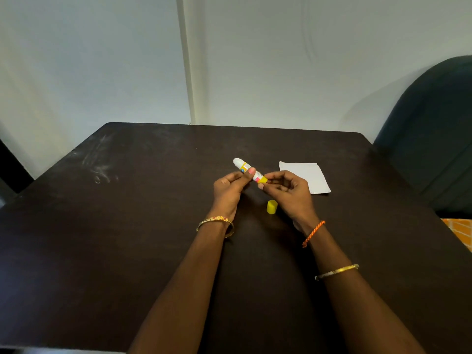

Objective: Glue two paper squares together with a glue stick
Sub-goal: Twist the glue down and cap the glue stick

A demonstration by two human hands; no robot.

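Head view. Glue stick held above a dark brown tabletop, tilted, bare white glue end up and to the left, yellow twist base down and to the right. Left hand clamped around the stick's middle, thumb pressed across the printed label. Right hand pinched on the yellow base between thumb and forefinger, remaining fingers curled loosely. Yellow cap off the stick, lying on the tabletop just below and between the two hands, touching neither. White paper squares stacked flat on the tabletop just right of the right hand, partly hidden behind its fingers; number of sheets not discernible. Gold bangle on the left wrist; orange braided thread at the right wrist, second gold bangle further up that forearm. Dark upholstered chair back at the tabletop's far right corner.
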